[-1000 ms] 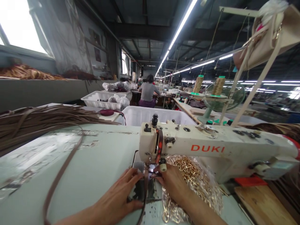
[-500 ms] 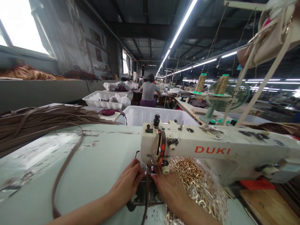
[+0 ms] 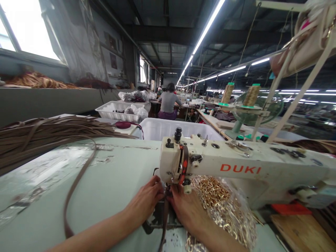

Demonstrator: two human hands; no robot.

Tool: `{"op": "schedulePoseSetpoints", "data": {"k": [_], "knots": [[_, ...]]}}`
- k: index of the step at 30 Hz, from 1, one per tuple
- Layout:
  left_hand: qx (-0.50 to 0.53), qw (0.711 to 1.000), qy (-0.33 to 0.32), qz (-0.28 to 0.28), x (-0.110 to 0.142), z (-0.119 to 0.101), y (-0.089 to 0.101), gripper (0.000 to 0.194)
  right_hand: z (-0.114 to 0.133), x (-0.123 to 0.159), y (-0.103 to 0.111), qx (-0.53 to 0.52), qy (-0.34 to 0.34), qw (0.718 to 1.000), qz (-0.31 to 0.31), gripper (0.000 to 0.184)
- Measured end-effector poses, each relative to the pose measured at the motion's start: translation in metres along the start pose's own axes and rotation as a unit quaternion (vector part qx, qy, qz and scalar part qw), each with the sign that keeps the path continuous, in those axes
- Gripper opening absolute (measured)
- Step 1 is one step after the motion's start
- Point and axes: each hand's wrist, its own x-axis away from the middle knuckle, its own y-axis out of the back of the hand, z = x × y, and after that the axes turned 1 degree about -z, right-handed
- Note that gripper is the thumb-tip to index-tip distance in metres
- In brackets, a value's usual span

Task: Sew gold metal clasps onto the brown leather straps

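Note:
A narrow brown strap (image 3: 165,217) runs up toward me from the table edge to the needle area of a white sewing machine (image 3: 207,161). On its left side, my left hand (image 3: 147,196) has its fingers bent and closed at the strap by the presser foot. My right hand (image 3: 187,206) pinches it from the right, just under the machine head. The fingertips and the strap's end are partly hidden by the head and by each other. Beside my right forearm lies a clear plastic bag of gold metal hooks (image 3: 223,210).
Brown straps (image 3: 65,131) lie heaped at the left, one looping across the pale green table (image 3: 118,168). Behind the machine is a white bin (image 3: 178,127). Thread cones (image 3: 251,96) stand at the right. A wooden board (image 3: 301,231) is at front right. Another person (image 3: 168,103) sits farther back.
The view has shifted slightly, moving the scene a little to the right. Both hands stay at the needle, with the fingers slightly closer together around the strap.

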Motion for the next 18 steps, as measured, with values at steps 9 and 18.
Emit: {"op": "schedulePoseSetpoints", "data": {"k": [9,18], "knots": [[-0.030,0.999,0.007,-0.026,-0.001,0.003,0.012,0.010,-0.003,0.006,0.011,-0.030,-0.021,0.999,0.032,0.022],[-0.044,0.998,0.012,0.037,0.007,-0.001,0.015,0.014,-0.026,0.013,0.033,-0.066,-0.034,0.996,0.046,0.030]]}}
